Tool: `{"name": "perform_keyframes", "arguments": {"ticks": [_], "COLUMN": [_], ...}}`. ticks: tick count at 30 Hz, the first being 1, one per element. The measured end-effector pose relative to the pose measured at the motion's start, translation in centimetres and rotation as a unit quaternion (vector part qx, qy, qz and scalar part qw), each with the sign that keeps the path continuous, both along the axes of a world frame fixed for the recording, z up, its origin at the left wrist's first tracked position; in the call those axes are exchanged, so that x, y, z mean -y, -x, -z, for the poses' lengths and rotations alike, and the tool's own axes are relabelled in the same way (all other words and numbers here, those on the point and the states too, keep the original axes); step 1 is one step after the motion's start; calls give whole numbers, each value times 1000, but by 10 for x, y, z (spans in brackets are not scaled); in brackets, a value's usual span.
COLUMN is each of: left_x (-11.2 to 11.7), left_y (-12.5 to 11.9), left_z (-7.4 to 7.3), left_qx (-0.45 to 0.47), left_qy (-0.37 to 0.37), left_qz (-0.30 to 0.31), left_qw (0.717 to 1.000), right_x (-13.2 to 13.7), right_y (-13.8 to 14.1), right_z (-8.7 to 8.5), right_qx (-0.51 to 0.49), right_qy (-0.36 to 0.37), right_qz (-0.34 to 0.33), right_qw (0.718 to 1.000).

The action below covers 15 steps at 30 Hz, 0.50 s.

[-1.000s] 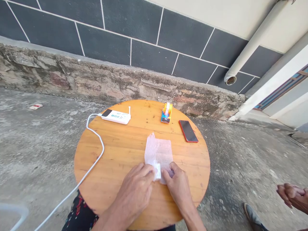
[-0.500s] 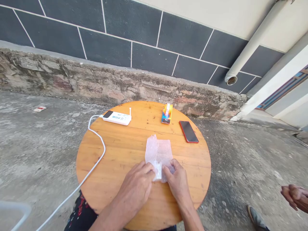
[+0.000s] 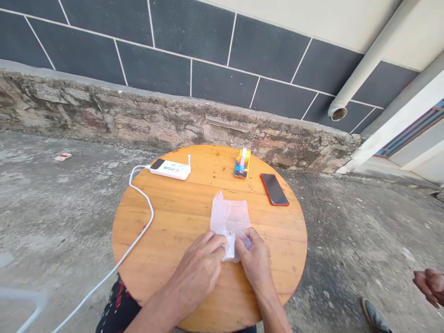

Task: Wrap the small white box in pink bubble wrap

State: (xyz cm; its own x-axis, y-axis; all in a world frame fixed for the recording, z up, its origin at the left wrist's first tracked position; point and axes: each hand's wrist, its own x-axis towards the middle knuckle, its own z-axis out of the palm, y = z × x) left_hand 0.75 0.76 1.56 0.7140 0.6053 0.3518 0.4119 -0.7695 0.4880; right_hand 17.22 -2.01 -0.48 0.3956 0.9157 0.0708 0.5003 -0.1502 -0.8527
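Observation:
A sheet of bubble wrap (image 3: pixel 236 213) lies on the round wooden table (image 3: pixel 166 208), its far part spread flat. On its near end sits a small white item (image 3: pixel 229 246), partly covered by the wrap and by my fingers; its kind I cannot make out. My left hand (image 3: pixel 204 259) pinches the wrap at the left side of this item. On the other side, my right hand (image 3: pixel 255 256) has its thumb and fingers closed on the wrap's right edge. Both hands rest low over the table.
At the back stands a tape dispenser (image 3: pixel 242 163). A red-edged phone (image 3: pixel 274 189) lies to the right. Back left is a white device (image 3: pixel 169 169) with a white cable (image 3: pixel 148 199) running off the table. Another person's hand (image 3: pixel 430 286) and shoe (image 3: pixel 374 315) show at right.
The far left part of the bubble wrap lies slightly flatter. My hands keep their grip around the white item with small finger shifts. The whole view has shifted slightly.

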Motion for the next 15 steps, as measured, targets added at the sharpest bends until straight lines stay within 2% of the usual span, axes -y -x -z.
{"name": "perform_keyframes", "arguments": {"ticks": [8, 15], "left_x": [-6, -10], "left_y": [6, 7], "left_z": [-2, -4], "left_qx": [15, -32], "left_qy": [41, -9], "left_qz": [44, 95], "left_qw": [998, 995], "right_x": [0, 0], "right_y": [-2, -2], "right_z": [1, -1], "right_qx": [-13, -18], "right_qy": [-4, 3], "right_qz": [-4, -6], "right_qw": [1000, 1000]}}
